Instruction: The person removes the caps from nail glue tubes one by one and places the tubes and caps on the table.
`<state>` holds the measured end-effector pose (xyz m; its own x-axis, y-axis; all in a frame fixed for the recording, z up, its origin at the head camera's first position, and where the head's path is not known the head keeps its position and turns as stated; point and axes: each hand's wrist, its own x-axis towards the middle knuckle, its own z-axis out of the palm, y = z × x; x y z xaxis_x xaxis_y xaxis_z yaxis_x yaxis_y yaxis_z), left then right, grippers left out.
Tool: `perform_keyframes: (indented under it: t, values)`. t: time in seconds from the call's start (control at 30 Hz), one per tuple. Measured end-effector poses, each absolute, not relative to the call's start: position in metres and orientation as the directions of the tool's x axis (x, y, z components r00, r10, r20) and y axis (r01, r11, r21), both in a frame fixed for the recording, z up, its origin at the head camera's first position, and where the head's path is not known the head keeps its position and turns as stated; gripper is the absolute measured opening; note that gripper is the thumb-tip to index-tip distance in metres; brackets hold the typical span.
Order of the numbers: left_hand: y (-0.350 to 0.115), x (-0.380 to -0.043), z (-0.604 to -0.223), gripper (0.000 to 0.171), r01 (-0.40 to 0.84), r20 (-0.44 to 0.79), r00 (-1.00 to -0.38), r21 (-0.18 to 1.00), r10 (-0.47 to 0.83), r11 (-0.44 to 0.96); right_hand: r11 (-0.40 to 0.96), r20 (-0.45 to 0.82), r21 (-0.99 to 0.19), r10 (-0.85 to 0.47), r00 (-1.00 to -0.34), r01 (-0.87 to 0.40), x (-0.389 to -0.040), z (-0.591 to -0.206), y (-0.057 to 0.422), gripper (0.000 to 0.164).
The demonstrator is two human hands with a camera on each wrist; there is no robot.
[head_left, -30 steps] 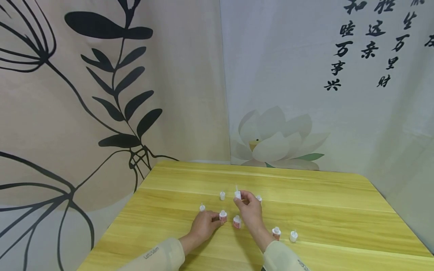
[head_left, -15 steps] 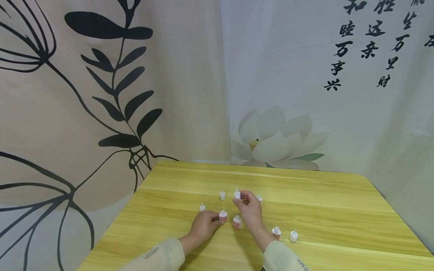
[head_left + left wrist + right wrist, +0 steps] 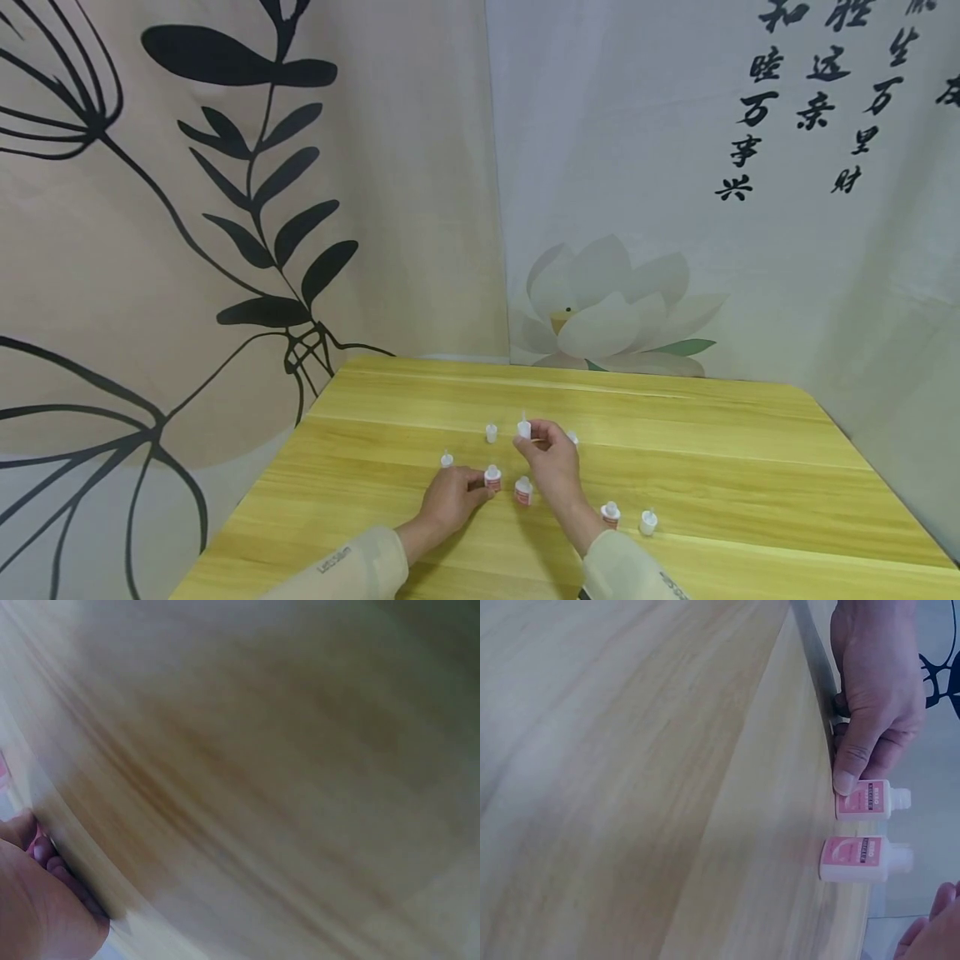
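In the head view my left hand (image 3: 450, 502) holds a small white bottle (image 3: 492, 478) with a pink label, upright on the table and uncapped. The right wrist view shows that left thumb (image 3: 849, 780) against the bottle's label. My right hand (image 3: 556, 468) pinches a white cap (image 3: 524, 430) above the table, its thin tip pointing up. A second pink-labelled bottle (image 3: 523, 491) stands between the hands, also uncapped. Only part of the left hand (image 3: 49, 907) shows in the left wrist view. Part of the right hand (image 3: 936, 930) enters the right wrist view at lower right.
A third bottle (image 3: 611, 515) stands right of my right forearm, beside a loose cap (image 3: 648, 523). Other white caps lie behind the left hand (image 3: 447, 461), farther back (image 3: 491, 433) and partly behind the right hand (image 3: 573, 438). A printed curtain hangs behind the wooden table (image 3: 712, 450).
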<state>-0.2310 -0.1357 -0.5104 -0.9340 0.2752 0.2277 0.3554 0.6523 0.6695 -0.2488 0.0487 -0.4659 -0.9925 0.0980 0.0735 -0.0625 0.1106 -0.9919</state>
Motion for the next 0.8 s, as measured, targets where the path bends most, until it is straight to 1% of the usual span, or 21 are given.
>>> perform_keyframes:
  t: [0.13, 0.37, 0.57, 0.8]
  values:
    - [-0.136, -0.232, -0.511, 0.011, 0.353, 0.227, -0.935, 0.671, 0.273, 0.652, 0.107, 0.072, -0.992, 0.089, -0.993, -0.062, -0.248, -0.464, 0.049, 0.026]
    - [-0.136, -0.23, -0.511, 0.01, 0.349, 0.229, -0.937, 0.669, 0.265, 0.656, 0.109, 0.092, -0.991, 0.077, -0.993, -0.083, -0.249, -0.459, 0.05, 0.033]
    - [-0.136, -0.23, -0.511, 0.01, 0.353, 0.235, -0.935, 0.671, 0.264, 0.652, 0.14, 0.099, -0.986, 0.066, -0.993, -0.089, -0.25, -0.449, 0.056, 0.026]
    - [-0.136, -0.229, -0.51, 0.01, 0.342, 0.227, -0.939, 0.683, 0.259, 0.645, 0.169, 0.108, -0.981, 0.059, -0.992, -0.097, -0.254, -0.438, 0.07, 0.025]
